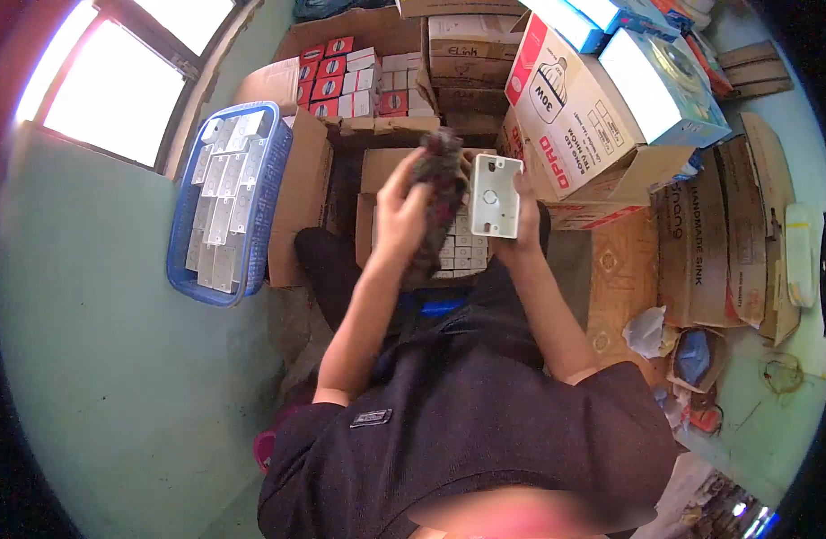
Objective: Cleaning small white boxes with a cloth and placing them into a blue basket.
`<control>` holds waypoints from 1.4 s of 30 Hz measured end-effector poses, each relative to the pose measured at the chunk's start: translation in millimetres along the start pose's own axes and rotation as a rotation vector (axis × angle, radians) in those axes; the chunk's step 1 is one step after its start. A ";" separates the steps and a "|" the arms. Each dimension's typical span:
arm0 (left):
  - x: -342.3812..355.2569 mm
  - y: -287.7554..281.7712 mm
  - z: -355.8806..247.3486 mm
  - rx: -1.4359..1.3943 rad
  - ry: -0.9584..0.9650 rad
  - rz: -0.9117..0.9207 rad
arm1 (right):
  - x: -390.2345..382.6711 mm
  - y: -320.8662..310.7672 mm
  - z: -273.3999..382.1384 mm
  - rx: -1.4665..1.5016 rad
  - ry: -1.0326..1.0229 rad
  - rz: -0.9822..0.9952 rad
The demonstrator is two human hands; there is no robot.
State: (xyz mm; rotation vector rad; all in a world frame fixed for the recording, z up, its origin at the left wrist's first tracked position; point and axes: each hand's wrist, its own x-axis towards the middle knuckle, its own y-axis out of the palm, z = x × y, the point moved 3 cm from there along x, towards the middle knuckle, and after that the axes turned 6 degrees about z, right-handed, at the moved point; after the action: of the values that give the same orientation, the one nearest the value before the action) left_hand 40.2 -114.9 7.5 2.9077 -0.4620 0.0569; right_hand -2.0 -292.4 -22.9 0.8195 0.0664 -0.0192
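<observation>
The white box (498,214) sits in the grip of the right hand (526,205), held along its right edge with its hollow side turned up to the camera. A round mark shows in the middle of its floor. The left hand (402,214) closes its grip around a dark, mottled cloth (438,202), blurred, just beside the box's left edge; whether the two touch I cannot tell. Both hold these above a carton in which more pale boxes (468,255) lie in rows.

As for writing, the large carton (570,108) at the upper right carries a drawing of a light bulb, bold red lettering and smaller dark print on brown card, beside a red panel with pale lettering. The brown carton (700,242) at the far right bears dark lettering running along its side. Another carton (471,61), behind the hands, has dark print too. Small red-and-white packets (332,87) fill an open carton at the upper left; their labels are too small to read. The dark shirt (485,422) has a small rectangular patch (371,419).
</observation>
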 end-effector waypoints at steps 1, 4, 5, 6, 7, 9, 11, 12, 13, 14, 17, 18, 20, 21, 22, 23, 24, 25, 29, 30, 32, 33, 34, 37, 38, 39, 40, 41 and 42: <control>-6.4 19.0 7.7 0.186 0.134 -0.007 | 4.0 -2.0 -5.3 -0.044 -0.055 -0.068; -26.5 45.2 15.2 0.244 0.106 0.098 | 25.7 -8.4 21.5 0.170 -0.261 0.048; -30.2 39.9 6.6 0.234 0.079 0.210 | 24.3 -14.4 29.9 0.246 -0.282 -0.078; -35.0 30.6 -0.4 0.223 0.048 0.318 | 22.5 -11.2 36.4 0.266 -0.323 -0.117; -35.2 21.2 -0.6 0.141 0.060 0.332 | 19.7 -7.4 41.8 0.243 -0.298 -0.061; -28.3 9.4 9.1 0.068 0.020 0.186 | 16.5 -6.4 43.7 0.222 -0.267 0.002; -9.6 14.2 6.3 -0.129 -0.020 0.013 | 13.0 0.0 25.3 0.184 -0.065 0.178; -2.6 20.0 13.4 -0.288 -0.022 -0.038 | 14.1 -7.0 9.7 0.085 0.014 -0.008; -2.3 27.8 17.5 -0.202 -0.019 -0.007 | 15.2 -18.4 -2.9 -0.174 0.007 -0.080; -2.0 35.8 23.6 -0.115 -0.018 0.021 | 18.1 -32.1 -14.8 -0.434 -0.004 -0.146; -25.5 51.6 31.9 0.123 0.262 0.157 | 36.2 -35.0 -6.7 -0.260 -0.357 0.138; -30.5 47.5 17.5 0.256 0.277 0.251 | 31.6 -37.9 2.7 0.043 -0.272 0.160; -35.4 34.0 -3.8 0.315 0.238 0.328 | 30.7 -55.8 9.6 -0.463 -0.412 0.053; -33.4 20.7 0.7 0.191 0.106 0.343 | 30.4 -55.0 8.9 -0.963 -0.547 -0.049; -28.6 10.0 8.7 0.060 -0.022 0.363 | 30.3 -49.2 9.0 -0.960 -0.540 -0.027; -21.7 -1.2 19.2 -0.058 -0.008 0.214 | 31.2 -43.4 2.7 -0.334 -0.274 0.249; -13.6 -5.3 26.8 -0.260 0.002 0.088 | 24.9 -34.4 -4.3 0.295 0.013 0.480; -10.1 -1.0 24.7 -0.245 0.013 0.022 | 17.5 -35.4 -14.8 -0.021 -0.003 0.259; -39.6 27.6 38.1 0.101 0.132 0.126 | 26.2 -24.1 -30.7 -0.174 -0.108 -0.033; -45.8 25.2 30.4 0.218 0.192 0.218 | 35.8 -19.3 -18.7 -0.064 -0.153 0.097; -50.9 4.3 25.4 0.212 0.140 0.293 | 36.4 -30.8 -16.3 -0.238 -0.199 0.170; -52.7 -9.7 31.2 0.186 0.073 0.228 | 31.0 -31.4 -16.8 -0.046 -0.111 0.140; -51.8 -20.9 33.1 0.162 0.010 0.161 | 27.7 -30.5 -17.9 0.145 -0.022 0.112; -53.6 -27.3 36.5 0.219 0.068 -0.024 | 9.4 -48.9 -60.6 0.423 0.252 0.293; -54.5 -26.7 41.0 0.303 0.093 -0.084 | 6.1 -43.3 -78.2 0.319 0.388 0.164; -56.4 -23.4 40.6 0.525 0.207 -0.132 | 0.5 -36.1 -87.4 0.305 0.454 0.104; -58.7 -24.2 42.7 0.612 0.240 -0.143 | -5.0 -29.3 -94.7 0.290 0.519 0.045; -63.9 -31.1 42.6 0.837 0.312 -0.159 | -4.6 -23.2 -98.7 0.210 0.493 -0.011; -64.3 -34.0 31.4 1.054 0.390 -0.158 | -1.4 -22.4 -97.1 0.206 0.494 -0.006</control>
State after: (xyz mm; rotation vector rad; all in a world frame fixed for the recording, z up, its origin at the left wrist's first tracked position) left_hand -10.1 -70.0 -34.0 3.7454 -0.1289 1.1355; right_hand -9.4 -236.8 -105.3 1.0152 0.5405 0.1738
